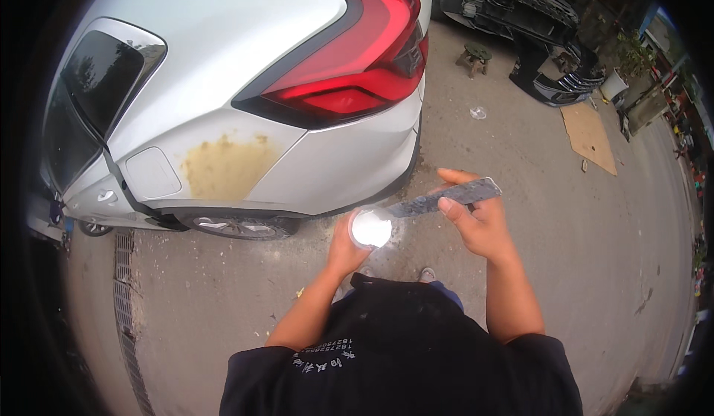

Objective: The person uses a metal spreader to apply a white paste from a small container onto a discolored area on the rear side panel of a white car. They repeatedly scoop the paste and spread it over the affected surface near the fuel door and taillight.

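Note:
My left hand is wrapped round a small round tub whose top shows bright white; the glare hides what is in it. Between the thumb and fingers of my right hand is a long, flat, dark speckled putty knife. Its far left end lies close against the tub's rim; whether they touch I cannot tell. Ahead and to the left stands a white car, with a yellowish-brown filler patch on its rear panel, below the red tail light and beside the fuel flap.
The car's rear wheel and bumper are just ahead of my hands. A small stool, a detached black bumper and flat cardboard are at the far right. A drain grate runs along the left ground.

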A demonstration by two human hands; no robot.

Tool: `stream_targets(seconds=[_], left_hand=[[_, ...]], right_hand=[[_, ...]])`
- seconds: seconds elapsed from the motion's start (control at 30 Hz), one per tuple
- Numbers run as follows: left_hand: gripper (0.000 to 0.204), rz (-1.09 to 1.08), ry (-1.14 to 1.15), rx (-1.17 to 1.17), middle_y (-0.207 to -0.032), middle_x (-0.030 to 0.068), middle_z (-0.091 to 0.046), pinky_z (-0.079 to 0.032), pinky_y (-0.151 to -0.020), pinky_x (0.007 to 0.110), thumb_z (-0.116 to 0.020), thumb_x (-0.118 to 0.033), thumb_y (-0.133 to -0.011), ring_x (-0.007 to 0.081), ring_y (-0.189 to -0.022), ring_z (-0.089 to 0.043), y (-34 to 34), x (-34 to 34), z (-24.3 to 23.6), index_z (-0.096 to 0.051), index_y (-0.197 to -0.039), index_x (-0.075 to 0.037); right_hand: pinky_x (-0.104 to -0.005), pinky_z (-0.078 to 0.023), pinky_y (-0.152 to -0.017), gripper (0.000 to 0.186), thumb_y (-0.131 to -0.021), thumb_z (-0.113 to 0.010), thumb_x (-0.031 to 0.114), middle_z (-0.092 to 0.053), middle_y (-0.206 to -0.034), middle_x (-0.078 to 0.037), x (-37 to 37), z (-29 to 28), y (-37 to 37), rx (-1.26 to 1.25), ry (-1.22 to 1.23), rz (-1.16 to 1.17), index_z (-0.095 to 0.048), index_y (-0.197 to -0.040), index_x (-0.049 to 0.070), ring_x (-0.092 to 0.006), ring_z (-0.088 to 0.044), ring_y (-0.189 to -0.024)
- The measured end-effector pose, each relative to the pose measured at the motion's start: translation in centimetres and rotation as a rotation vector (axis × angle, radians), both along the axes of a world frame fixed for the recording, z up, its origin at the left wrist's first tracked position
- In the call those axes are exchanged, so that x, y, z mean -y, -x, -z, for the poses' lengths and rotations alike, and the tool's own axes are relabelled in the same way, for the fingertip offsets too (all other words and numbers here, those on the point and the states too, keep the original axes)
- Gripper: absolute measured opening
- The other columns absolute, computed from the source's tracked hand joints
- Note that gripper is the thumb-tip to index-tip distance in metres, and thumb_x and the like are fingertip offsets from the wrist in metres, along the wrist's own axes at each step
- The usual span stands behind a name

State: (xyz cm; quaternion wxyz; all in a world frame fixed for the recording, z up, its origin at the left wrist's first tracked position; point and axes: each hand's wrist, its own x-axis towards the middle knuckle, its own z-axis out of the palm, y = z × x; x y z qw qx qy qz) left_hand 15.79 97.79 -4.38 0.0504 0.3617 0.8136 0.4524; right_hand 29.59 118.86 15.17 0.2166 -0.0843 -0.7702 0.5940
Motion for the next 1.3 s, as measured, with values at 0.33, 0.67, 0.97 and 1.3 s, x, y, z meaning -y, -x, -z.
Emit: stream_targets(seconds=[0.33, 0.67, 0.97, 1.3], left_hand=[[0.079, -0.303, -0.034, -0.043, -0.128, 0.0161, -0.052, -0.039, -0.102, 0.044, -0.075, -0.008, -0.061, 0.0365, -0.12, -0.047, 0.0, 1.0, -1.3, -0.043, -0.132, -0.005], [0.079, -0.555, -0.105, 0.025, -0.125, 0.0188, -0.055, -0.042, -0.1, 0.041, -0.077, -0.014, -0.063, 0.0346, -0.119, -0.051, 3.4, 2.7, -0.7, -0.043, -0.133, -0.003], [0.078, -0.616, -0.128, 0.178, -0.124, 0.0196, -0.057, -0.044, -0.099, 0.038, -0.078, -0.024, -0.066, 0.033, -0.117, -0.055, 5.8, 3.7, -2.6, -0.044, -0.133, -0.004], [0.082, -0.577, -0.114, 0.213, -0.125, 0.0194, -0.057, -0.043, -0.099, 0.038, -0.076, -0.026, -0.067, 0.0329, -0.118, -0.054, 8.0, 3.3, -3.2, -0.039, -0.137, -0.004]], right_hand=[[-0.0284, -0.054, -0.07, 0.04, -0.088, -0.065, 0.012, -0.062, -0.1, -0.008, -2.8, 4.9, 6.7, 0.034, 0.344, -0.103, -0.054, -0.124, -0.002, -0.0131, -0.06, -0.084], [-0.0267, -0.055, -0.067, 0.047, -0.089, -0.062, 0.008, -0.059, -0.1, -0.007, -5.6, 5.8, 11.3, -0.016, 0.563, -0.174, -0.044, -0.132, -0.001, -0.0143, -0.062, -0.079], [-0.0291, -0.056, -0.071, 0.047, -0.091, -0.062, 0.008, -0.06, -0.1, -0.007, -6.2, 7.0, 13.7, -0.073, 0.592, -0.251, -0.042, -0.133, 0.0, -0.015, -0.062, -0.079], [-0.0292, -0.056, -0.071, 0.044, -0.092, -0.06, 0.007, -0.062, -0.104, -0.008, -6.7, 7.8, 15.3, -0.115, 0.656, -0.232, -0.044, -0.132, 0.003, -0.0158, -0.063, -0.081]])
